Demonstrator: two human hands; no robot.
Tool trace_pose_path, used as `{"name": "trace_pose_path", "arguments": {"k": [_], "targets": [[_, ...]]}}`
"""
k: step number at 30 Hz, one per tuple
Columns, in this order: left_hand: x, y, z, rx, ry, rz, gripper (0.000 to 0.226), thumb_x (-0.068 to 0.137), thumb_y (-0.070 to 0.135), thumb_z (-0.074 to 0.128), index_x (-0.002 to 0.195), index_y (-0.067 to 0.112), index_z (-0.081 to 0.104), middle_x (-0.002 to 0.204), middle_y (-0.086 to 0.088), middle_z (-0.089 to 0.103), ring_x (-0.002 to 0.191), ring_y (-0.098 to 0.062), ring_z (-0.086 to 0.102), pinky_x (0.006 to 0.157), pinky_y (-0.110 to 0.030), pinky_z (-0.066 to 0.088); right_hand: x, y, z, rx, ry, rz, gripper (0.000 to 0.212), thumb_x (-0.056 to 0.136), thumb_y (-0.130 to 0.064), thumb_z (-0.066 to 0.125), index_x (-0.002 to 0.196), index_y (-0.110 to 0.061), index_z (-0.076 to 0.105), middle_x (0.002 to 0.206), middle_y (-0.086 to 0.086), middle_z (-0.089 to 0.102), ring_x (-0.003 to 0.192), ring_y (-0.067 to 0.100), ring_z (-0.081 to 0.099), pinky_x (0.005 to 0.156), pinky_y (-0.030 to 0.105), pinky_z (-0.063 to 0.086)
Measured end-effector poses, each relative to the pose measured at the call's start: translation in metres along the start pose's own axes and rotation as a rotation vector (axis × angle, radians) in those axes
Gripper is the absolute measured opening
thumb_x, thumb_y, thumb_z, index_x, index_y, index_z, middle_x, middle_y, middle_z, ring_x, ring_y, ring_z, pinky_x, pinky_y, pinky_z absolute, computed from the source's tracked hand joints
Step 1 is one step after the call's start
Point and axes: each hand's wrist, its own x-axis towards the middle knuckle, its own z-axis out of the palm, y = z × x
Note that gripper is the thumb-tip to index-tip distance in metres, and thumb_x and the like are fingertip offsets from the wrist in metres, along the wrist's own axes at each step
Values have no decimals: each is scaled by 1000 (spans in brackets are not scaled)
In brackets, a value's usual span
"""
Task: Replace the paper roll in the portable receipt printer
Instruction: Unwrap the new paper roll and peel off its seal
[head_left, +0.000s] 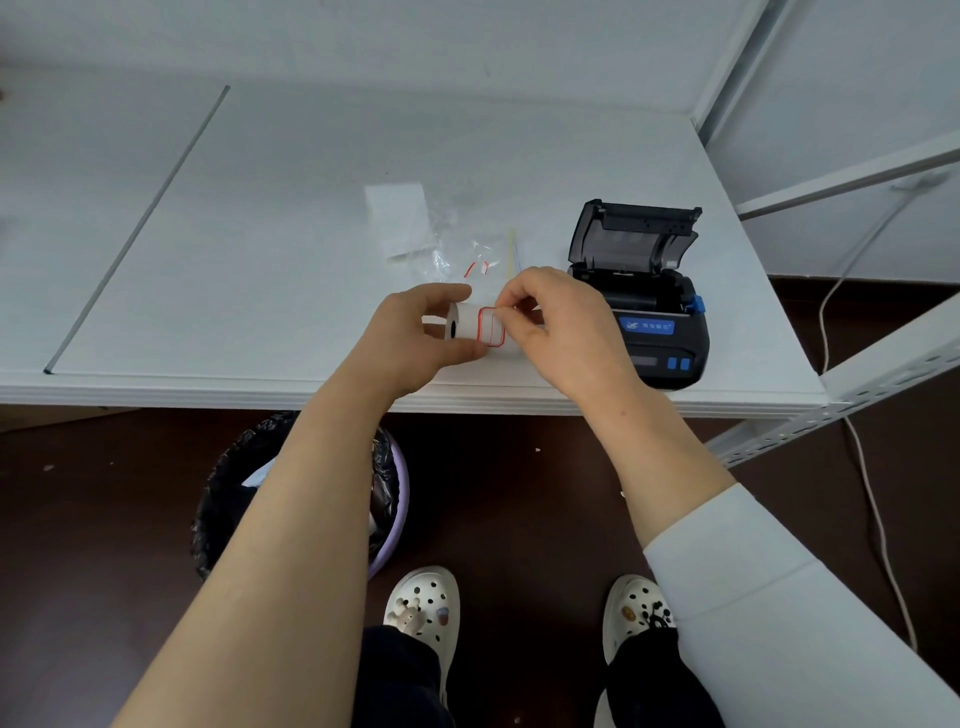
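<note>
My left hand (415, 338) grips the paper roll (475, 326), axis running 9 to 3. My right hand (558, 322) pinches its sticker (491, 326) (nearer the open printer (644, 306), at 3).

Left forearm (291, 499) bare; right arm in a white sleeve (769, 597); dark trousers (400, 675); white perforated clogs (423, 597) with charms.

The white desk (291, 218) carries an open-lidded printer (647, 306) (near right), crumpled clear wrapping (457, 249), and a paper slip (399, 218).
</note>
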Motion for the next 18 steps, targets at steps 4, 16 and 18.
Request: {"name": "trace_pose_path", "arguments": {"k": [4,16,18], "targets": [[-1,2,0,-12,-1,2,50,72,11,76,117,22,59,92,11,52,81,-12,58,68,-8,48,0,-1,-1,11,14,15,9,86,-14,56,90,-10,63,95,8,66,88,24,59,82,43,51],[-2,4,0,-84,8,-51,41,76,16,74,115,19,62,91,10,50,82,-18,58,94,-43,52,1,0,2,127,43,82,10,88,-15,54,94,-8,58,94,8,67,88,24,61,82,44,50],[-2,4,0,-98,26,-56,44,77,19,73,119,16,60,91,11,49,75,-16,58,92,-40,54,2,-1,2,161,58,97,10,89,-16,54,94,-8,57,90,8,68,84,22,61,81,40,50]]}}
